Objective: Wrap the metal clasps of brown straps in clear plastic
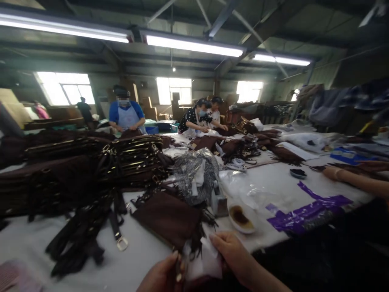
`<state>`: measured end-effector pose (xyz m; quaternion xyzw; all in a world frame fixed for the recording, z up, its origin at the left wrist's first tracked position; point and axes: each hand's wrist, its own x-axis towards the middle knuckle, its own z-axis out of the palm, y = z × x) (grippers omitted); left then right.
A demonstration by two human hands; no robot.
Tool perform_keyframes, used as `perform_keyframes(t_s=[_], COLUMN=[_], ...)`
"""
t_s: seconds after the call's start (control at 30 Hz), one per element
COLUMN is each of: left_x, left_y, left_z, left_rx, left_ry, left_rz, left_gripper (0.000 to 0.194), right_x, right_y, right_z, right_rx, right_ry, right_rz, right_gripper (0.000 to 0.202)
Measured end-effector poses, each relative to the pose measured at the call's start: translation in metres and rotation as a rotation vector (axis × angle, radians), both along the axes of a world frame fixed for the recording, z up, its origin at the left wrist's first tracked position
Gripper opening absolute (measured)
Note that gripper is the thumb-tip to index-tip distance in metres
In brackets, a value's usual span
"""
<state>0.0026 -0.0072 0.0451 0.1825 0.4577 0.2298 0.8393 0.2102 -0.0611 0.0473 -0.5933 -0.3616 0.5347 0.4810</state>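
At the bottom centre, my right hand pinches a thin white sheet. To its left my left hand is closed on a dark strap with small gold-coloured metal parts, at the near edge of the table. Just beyond both hands lies a flat dark brown fringed bag. A dish with brown liquid stands beyond my right hand, beside a grey metal block. What lies beneath the white sheet is partly hidden.
Stacked brown bags fill the left side. Crumpled clear wrap lies mid-table, purple plastic at the right. Another person's arm reaches in from the right. A person in a blue top and others work across the table.
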Motion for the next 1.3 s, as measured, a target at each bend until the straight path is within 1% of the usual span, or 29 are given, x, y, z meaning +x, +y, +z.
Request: perform_keyframes(t_s=[0.07, 0.13, 0.2, 0.27, 0.33, 0.4, 0.43, 0.53, 0.6, 0.67, 0.7, 0.77, 0.87, 0.97, 1.07, 1.17, 1.3], left_x=[-0.005, -0.011, -0.014, -0.013, -0.01, -0.007, -0.006, -0.003, -0.002, -0.001, 0.0, 0.0, -0.002, -0.007, -0.014, -0.017, -0.012], left_y=[-0.002, -0.006, -0.01, -0.014, -0.017, -0.018, -0.019, -0.019, -0.019, -0.02, -0.02, -0.021, -0.022, -0.02, -0.015, -0.006, 0.004], left_z=[-0.003, -0.005, -0.007, -0.01, -0.014, -0.018, -0.02, -0.024, -0.025, -0.025, -0.025, -0.026, -0.024, -0.018, -0.011, -0.003, 0.004], left_rx=[-0.007, 0.014, 0.051, 0.086, 0.112, 0.137, 0.145, 0.162, 0.168, 0.181, 0.189, 0.203, 0.203, 0.2, 0.21, 0.22, 0.25], left_ry=[-0.082, -0.143, -0.22, -0.295, -0.337, -0.343, -0.331, -0.294, -0.281, -0.232, -0.204, -0.163, -0.152, -0.15, -0.131, -0.101, -0.052], left_rz=[0.069, 0.085, 0.059, 0.021, -0.013, -0.025, -0.019, 0.015, 0.026, 0.027, 0.024, 0.017, 0.006, -0.014, -0.027, -0.04, -0.063], left_gripper=[0.017, 0.013, 0.013, 0.016, 0.019, 0.023, 0.024, 0.026, 0.026, 0.028, 0.029, 0.031, 0.031, 0.029, 0.028, 0.031, 0.04], right_x=[-0.022, -0.035, -0.042, -0.047, -0.05, -0.052, -0.051, -0.048, -0.045, -0.043, -0.042, -0.042, -0.044, -0.045, -0.043, -0.042, -0.046], right_y=[0.006, 0.012, 0.02, 0.026, 0.03, 0.028, 0.025, 0.009, 0.001, 0.001, 0.004, 0.014, 0.027, 0.028, 0.019, 0.006, -0.013], right_z=[-0.002, -0.004, -0.008, -0.012, -0.015, -0.014, -0.012, -0.003, 0.002, 0.0, -0.002, -0.008, -0.012, -0.007, -0.003, -0.004, -0.005], right_rx=[-0.049, -0.076, -0.066, -0.018, 0.035, 0.045, 0.051, 0.151, 0.227, 0.226, 0.201, 0.148, 0.104, 0.131, 0.175, 0.177, 0.127], right_ry=[-0.015, -0.102, -0.234, -0.355, -0.427, -0.454, -0.43, -0.329, -0.39, -0.523, -0.564, -0.561, -0.488, -0.516, -0.6, -0.628, -0.614], right_rz=[0.078, 0.127, 0.137, 0.113, 0.089, 0.085, 0.103, 0.213, 0.259, 0.203, 0.158, 0.089, 0.09, 0.089, 0.063, 0.065, 0.104], right_gripper=[0.053, 0.049, 0.045, 0.044, 0.046, 0.046, 0.044, 0.033, 0.027, 0.021, 0.024, 0.035, 0.035, 0.03, 0.03, 0.029, 0.026])
